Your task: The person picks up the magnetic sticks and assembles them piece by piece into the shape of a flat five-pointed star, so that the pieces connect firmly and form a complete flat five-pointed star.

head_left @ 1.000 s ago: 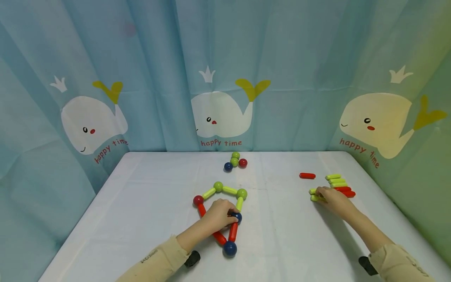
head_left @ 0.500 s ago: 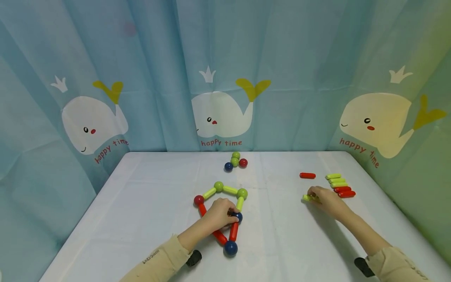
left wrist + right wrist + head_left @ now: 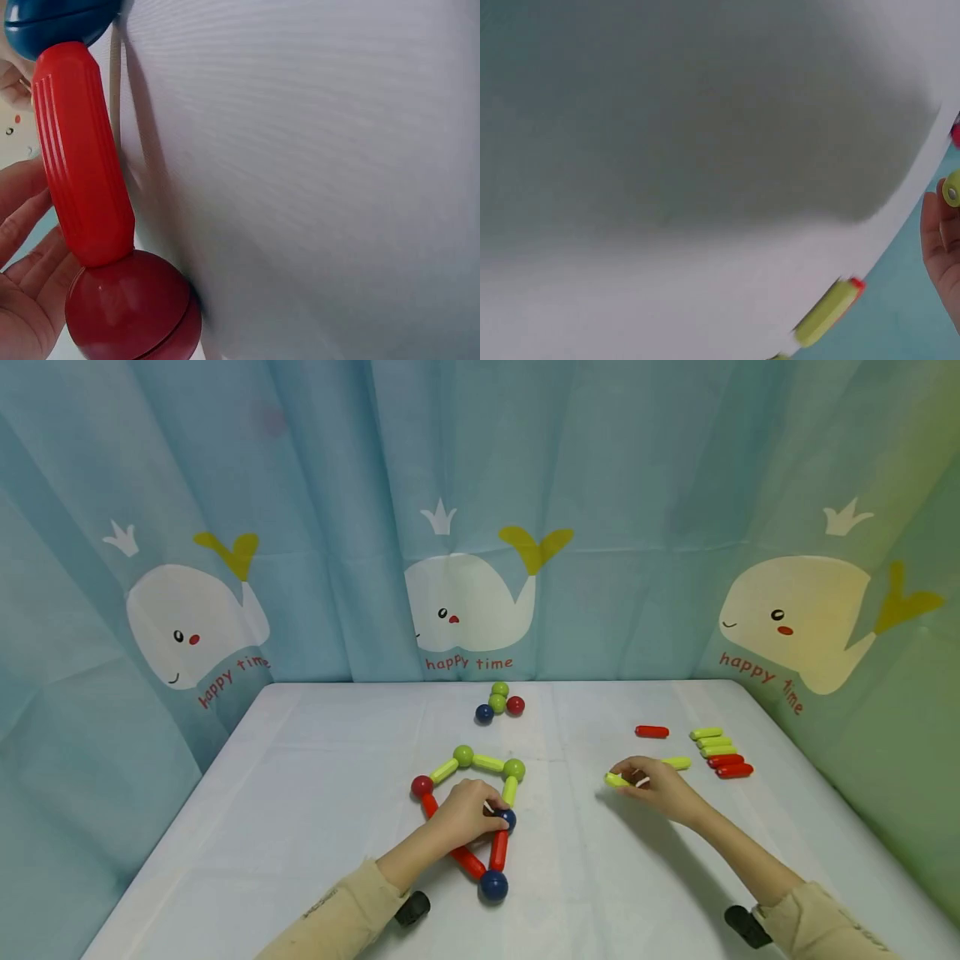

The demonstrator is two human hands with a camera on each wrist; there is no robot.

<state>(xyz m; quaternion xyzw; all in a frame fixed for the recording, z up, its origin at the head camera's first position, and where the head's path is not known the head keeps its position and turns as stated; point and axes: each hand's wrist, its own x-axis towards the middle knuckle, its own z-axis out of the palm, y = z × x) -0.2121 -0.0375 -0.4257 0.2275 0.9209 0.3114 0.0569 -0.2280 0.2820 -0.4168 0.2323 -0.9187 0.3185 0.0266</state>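
My left hand (image 3: 468, 814) pinches a blue ball (image 3: 507, 820) on the right side of a ring of magnetic sticks and balls lying on the table. In the ring, green sticks (image 3: 488, 763) join two green balls (image 3: 514, 769), and red sticks (image 3: 498, 852) meet at a blue ball (image 3: 493, 886) nearest me. Close up in the left wrist view, a red stick (image 3: 84, 154) runs to a dark red ball (image 3: 135, 306). Right of the ring, my right hand (image 3: 660, 789) holds a green stick (image 3: 617, 780) between thumb and fingers; its end (image 3: 952, 189) shows in the right wrist view.
Behind the right hand lies a loose green stick (image 3: 677, 763). Further right are a row of green sticks (image 3: 714, 743) and red sticks (image 3: 731, 770), with a lone red stick (image 3: 652, 732) nearby. Several loose balls (image 3: 498, 702) cluster near the far table edge (image 3: 375, 683), before a curtain (image 3: 315, 527).
My right hand has moved left with a green stick, away from the stick row. Another green stick, formerly by its fingers, now lies behind the hand. The left hand stays at the blue ball.
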